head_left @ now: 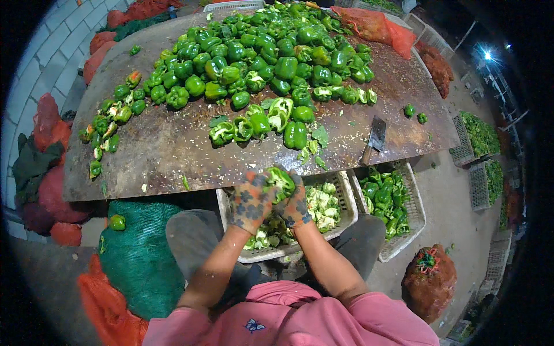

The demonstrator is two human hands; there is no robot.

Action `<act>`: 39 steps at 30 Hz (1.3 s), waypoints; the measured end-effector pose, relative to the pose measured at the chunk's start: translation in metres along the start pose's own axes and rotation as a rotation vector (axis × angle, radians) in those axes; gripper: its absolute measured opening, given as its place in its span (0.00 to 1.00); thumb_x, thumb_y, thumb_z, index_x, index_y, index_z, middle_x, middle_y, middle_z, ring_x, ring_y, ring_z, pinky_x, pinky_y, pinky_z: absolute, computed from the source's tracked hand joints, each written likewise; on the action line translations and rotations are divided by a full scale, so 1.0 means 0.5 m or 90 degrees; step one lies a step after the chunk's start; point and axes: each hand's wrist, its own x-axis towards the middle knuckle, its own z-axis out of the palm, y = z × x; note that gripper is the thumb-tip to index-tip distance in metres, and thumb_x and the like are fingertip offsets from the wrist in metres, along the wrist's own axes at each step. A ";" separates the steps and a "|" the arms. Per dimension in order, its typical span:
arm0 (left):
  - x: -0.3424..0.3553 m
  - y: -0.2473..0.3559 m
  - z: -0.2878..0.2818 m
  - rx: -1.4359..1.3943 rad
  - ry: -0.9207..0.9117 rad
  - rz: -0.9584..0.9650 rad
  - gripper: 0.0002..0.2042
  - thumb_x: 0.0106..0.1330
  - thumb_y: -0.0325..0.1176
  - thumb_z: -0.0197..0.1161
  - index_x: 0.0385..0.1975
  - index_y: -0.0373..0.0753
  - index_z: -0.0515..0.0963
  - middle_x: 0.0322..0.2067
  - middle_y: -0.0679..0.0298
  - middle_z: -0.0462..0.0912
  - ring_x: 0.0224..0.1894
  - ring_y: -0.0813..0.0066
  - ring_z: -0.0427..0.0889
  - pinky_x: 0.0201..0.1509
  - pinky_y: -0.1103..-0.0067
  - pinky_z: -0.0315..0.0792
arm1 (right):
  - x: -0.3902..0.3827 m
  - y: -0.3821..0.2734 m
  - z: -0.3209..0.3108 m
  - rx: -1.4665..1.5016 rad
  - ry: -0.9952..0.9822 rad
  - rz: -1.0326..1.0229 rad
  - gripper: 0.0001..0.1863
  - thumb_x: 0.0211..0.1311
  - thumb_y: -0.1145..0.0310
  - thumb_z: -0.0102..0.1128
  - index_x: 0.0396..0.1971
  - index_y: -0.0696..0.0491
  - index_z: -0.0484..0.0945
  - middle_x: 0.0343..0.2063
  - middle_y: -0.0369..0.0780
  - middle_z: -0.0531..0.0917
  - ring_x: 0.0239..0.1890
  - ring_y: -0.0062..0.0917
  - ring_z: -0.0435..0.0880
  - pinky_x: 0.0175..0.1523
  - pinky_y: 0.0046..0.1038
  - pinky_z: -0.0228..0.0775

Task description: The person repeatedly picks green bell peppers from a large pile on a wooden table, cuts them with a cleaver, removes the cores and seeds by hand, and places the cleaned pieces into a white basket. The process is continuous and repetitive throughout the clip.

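Both hands, in patterned gloves, meet over a white plastic crate at the table's near edge. Between them is a green bell pepper that looks opened, its hollow inside partly showing. My left hand is closed on its left side, and my right hand grips it from the right. Pale pepper cores and scraps lie in the crate below. Just beyond the hands, on the table, are cut pepper pieces and a whole pepper. A cleaver rests to the right, apart from both hands.
A large heap of green peppers covers the table's far part. Another crate of peppers stands to the right. A green mesh sack is at lower left, a red mesh sack at lower right. More crates line the right side.
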 end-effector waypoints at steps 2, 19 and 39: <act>-0.029 0.005 0.017 -0.020 -0.076 -0.063 0.15 0.49 0.32 0.64 0.38 0.37 0.73 0.22 0.59 0.74 0.25 0.64 0.75 0.30 0.75 0.69 | -0.033 -0.008 0.043 -0.068 0.017 -0.035 0.18 0.61 0.59 0.44 0.47 0.53 0.70 0.43 0.38 0.76 0.46 0.26 0.74 0.51 0.29 0.67; -0.059 0.008 0.104 -0.765 -0.091 -0.357 0.09 0.53 0.28 0.60 0.35 0.38 0.77 0.29 0.66 0.79 0.32 0.83 0.77 0.35 0.82 0.71 | -0.056 -0.114 0.084 -0.368 -0.154 0.089 0.12 0.52 0.67 0.50 0.35 0.57 0.72 0.41 0.40 0.72 0.43 0.24 0.72 0.49 0.23 0.63; 0.164 -0.233 -0.018 0.149 -0.167 -0.244 0.22 0.49 0.46 0.61 0.42 0.41 0.73 0.40 0.50 0.76 0.41 0.57 0.77 0.41 0.68 0.71 | 0.026 -0.066 -0.062 -0.715 -0.056 -0.165 0.25 0.54 0.57 0.56 0.50 0.54 0.69 0.46 0.40 0.74 0.49 0.27 0.72 0.53 0.28 0.64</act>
